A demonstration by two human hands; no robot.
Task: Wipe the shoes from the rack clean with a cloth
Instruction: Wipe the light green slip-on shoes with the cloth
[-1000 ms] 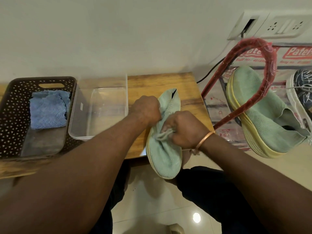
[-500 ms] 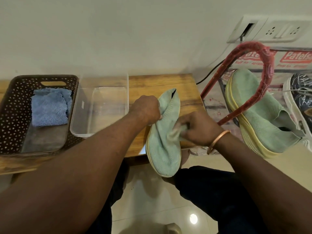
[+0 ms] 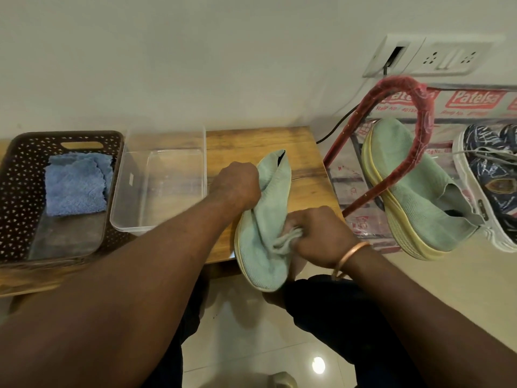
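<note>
A mint-green knit shoe [image 3: 260, 247] with a yellowish sole lies at the right front edge of the wooden table [image 3: 251, 141], its toe hanging over the edge toward me. My left hand [image 3: 237, 186] grips the shoe's ankle part. My right hand [image 3: 319, 236] holds a bunched pale cloth [image 3: 286, 240] pressed on the shoe's upper. Its matching green shoe [image 3: 405, 197] sits on the rack [image 3: 402, 88] at the right, beside a dark blue patterned sneaker [image 3: 492, 175].
A brown perforated basket [image 3: 16, 169] with a folded blue cloth [image 3: 75, 183] stands at the table's left. Next to it is a clear plastic tub [image 3: 123, 203]. A wall socket plate [image 3: 436, 57] with a black cable is above the rack. Tiled floor lies below.
My right hand with the cloth slid up the shoe toward the ankle, then back down toward the toe. My left hand kept its grip on the ankle part.
</note>
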